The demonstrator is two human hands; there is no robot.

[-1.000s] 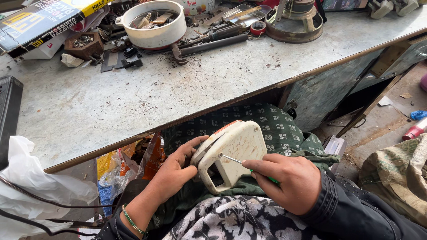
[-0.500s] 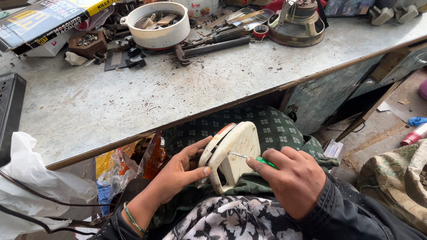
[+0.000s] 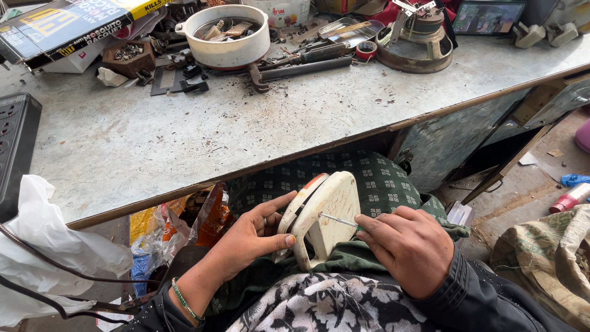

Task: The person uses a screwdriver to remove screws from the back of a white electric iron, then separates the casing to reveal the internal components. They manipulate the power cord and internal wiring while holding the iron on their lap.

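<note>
Fingers of left hand (image 3: 249, 237) curl round the cream plastic casing (image 3: 324, 212), thumb pressed on its face, steadying it on the lap, lower centre of frame. Right hand (image 3: 409, 243) closed tight on a thin screwdriver (image 3: 338, 219), tip set against the casing's face. Step looks like working a screw; next needs firm straight pressure w/ casing kept from tilting. Room is tight: bench edge (image 3: 258, 163) sits just above the hands. Further up, worn bench top (image 3: 184, 135), then white bowl (image 3: 227, 37) and tools along the top of frame.
</note>
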